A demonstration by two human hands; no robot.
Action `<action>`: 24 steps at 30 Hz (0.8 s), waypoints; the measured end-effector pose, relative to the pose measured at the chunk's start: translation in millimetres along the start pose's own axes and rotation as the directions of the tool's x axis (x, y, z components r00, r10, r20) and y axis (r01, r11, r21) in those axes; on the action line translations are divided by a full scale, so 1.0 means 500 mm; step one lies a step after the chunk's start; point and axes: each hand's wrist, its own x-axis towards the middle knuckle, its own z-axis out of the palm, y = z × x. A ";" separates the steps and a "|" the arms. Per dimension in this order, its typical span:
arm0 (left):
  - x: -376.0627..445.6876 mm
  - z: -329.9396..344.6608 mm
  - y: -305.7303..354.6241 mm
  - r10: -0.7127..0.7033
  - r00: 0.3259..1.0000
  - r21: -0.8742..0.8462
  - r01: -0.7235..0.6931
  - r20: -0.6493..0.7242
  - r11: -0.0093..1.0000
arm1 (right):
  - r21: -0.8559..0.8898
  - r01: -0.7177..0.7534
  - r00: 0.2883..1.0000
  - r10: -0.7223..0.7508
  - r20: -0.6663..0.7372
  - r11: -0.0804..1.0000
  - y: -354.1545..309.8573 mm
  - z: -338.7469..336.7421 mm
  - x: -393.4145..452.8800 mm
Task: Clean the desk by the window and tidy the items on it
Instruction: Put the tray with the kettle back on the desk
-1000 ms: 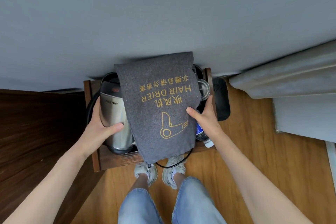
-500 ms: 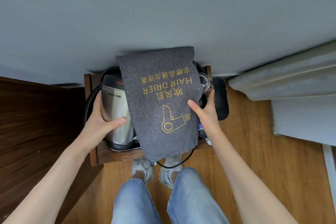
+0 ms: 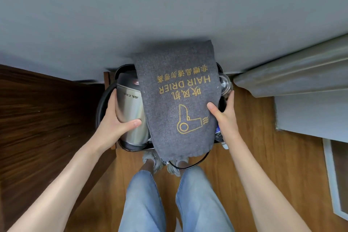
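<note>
Person stands over a dark wooden tray [image 3: 110, 138] w/ a black oval inner tray [image 3: 99, 111], carried above a wood-plank floor [image 3: 250, 156] close to a grey wall [image 3: 169, 5].

Left hand [image 3: 114, 120]: fingers curled round the brushed-steel electric kettle [image 3: 130, 111], thumb across its front; fingertips hidden behind the kettle body. Kettle stands upright at the tray's left side; base partly cut off by the tray rim.

Right hand [image 3: 224, 117]: thumb presses on the grey felt drawstring bag w/ yellow "HAIR DRIER" print [image 3: 178, 100]; remaining fingers extend along the tray's right side, what they hold cannot be told.

Bag lies draped over the tray centre, covering most contents. Black cord [image 3: 190, 165] loops out below its lower hem; origin hidden.

Partly visible at right edge: clear glass [image 3: 225, 84] and a bottle w/ blue label [image 3: 219, 133], both largely concealed by bag and hand.

Below: blue jeans [image 3: 197, 203], grey sneakers [image 3: 152, 160], toes only.
</note>
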 end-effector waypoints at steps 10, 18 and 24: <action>-0.215 -0.052 0.240 -0.050 0.998 0.142 0.043 0.049 0.989 | 0.087 -0.042 0.996 0.048 -0.077 0.995 -0.163 -0.123 -0.280; -0.371 -0.051 0.350 0.107 0.994 0.135 -0.109 0.027 0.985 | 0.080 0.107 0.985 -0.094 -0.144 0.991 -0.265 -0.205 -0.447; -0.495 -0.050 0.357 0.153 0.987 0.138 -0.145 -0.051 0.980 | 0.051 0.213 0.975 -0.209 -0.078 0.976 -0.288 -0.229 -0.517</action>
